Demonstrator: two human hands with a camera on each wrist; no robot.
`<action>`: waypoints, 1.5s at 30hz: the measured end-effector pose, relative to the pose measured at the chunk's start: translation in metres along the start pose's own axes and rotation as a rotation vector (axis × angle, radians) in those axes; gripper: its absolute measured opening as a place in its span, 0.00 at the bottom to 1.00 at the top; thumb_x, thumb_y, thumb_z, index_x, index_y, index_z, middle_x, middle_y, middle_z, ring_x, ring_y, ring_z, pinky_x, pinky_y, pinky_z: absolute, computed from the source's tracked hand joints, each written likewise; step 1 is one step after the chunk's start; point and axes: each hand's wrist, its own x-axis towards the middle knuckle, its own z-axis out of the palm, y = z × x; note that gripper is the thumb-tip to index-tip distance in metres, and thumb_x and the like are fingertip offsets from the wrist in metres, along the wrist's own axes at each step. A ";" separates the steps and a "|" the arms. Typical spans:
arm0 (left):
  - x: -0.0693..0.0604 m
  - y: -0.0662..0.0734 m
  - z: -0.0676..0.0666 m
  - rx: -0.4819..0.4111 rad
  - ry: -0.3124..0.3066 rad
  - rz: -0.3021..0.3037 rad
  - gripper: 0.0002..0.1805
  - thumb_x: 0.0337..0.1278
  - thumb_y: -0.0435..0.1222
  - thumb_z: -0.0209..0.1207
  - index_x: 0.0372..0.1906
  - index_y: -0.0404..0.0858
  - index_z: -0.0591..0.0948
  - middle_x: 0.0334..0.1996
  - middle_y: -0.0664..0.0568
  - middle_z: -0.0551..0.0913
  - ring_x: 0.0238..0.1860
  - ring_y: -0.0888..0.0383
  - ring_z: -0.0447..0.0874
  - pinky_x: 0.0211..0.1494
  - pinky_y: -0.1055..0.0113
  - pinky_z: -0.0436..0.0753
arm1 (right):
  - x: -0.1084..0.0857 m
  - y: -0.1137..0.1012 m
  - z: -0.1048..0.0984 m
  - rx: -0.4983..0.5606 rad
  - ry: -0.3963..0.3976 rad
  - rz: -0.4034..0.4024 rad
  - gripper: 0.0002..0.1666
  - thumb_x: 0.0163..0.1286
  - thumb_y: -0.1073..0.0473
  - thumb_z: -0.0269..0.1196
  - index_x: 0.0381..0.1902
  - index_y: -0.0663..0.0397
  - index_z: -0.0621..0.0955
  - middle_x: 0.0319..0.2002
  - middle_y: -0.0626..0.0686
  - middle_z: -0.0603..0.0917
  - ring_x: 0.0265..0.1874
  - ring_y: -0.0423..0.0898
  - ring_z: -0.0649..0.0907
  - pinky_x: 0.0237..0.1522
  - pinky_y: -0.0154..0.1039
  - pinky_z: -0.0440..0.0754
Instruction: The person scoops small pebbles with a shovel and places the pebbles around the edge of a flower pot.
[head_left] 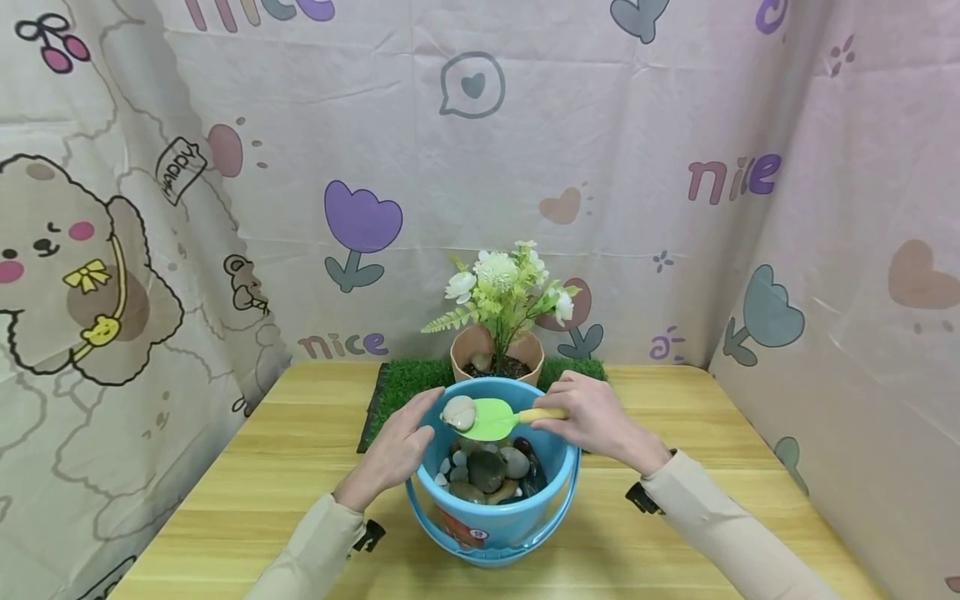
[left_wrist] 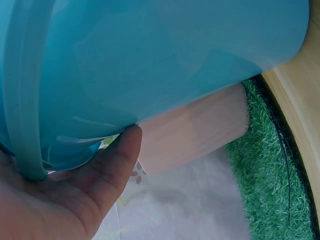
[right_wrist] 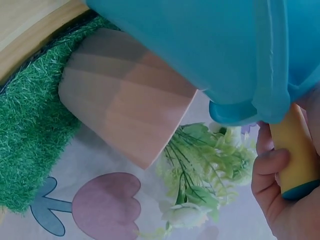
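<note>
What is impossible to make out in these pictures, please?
Head view: lower stones, covered by upper stones.
Head view: base of the flower pot, behind the bucket.
Head view: print on the label, too small.
Left wrist view: the stones, behind the bucket.
Right wrist view: blade of the scoop, behind the bucket.

A wood-grain table [head_left: 292, 433] bears a green grass mat [head_left: 405, 390]. On the mat stands a peach pot [right_wrist: 130, 95] holding dark soil [head_left: 516, 368] and a plant [head_left: 493, 315] with white flowers [head_left: 497, 271]. Pale cloth [head_left: 465, 175] hangs behind, printed with a purple tulip [head_left: 363, 221] and the word "nice" [head_left: 738, 177].
</note>
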 end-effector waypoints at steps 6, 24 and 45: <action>0.000 -0.001 0.000 0.005 0.002 -0.006 0.32 0.63 0.28 0.42 0.74 0.37 0.62 0.73 0.43 0.64 0.71 0.41 0.64 0.69 0.40 0.66 | -0.004 0.001 -0.006 0.046 -0.009 0.044 0.13 0.58 0.49 0.72 0.39 0.46 0.90 0.31 0.43 0.87 0.27 0.35 0.80 0.27 0.27 0.75; -0.001 0.000 -0.001 0.001 0.006 -0.008 0.32 0.63 0.28 0.42 0.74 0.35 0.62 0.73 0.42 0.63 0.71 0.40 0.65 0.69 0.40 0.66 | -0.008 0.019 -0.024 0.018 0.053 0.115 0.12 0.57 0.50 0.73 0.37 0.47 0.90 0.29 0.43 0.87 0.20 0.30 0.77 0.22 0.25 0.72; 0.000 0.001 0.000 -0.001 0.002 -0.010 0.32 0.63 0.28 0.42 0.75 0.36 0.62 0.73 0.42 0.63 0.71 0.40 0.65 0.69 0.40 0.66 | -0.014 0.030 -0.030 -0.008 0.024 0.264 0.11 0.58 0.50 0.72 0.35 0.48 0.90 0.22 0.41 0.81 0.14 0.31 0.68 0.17 0.28 0.66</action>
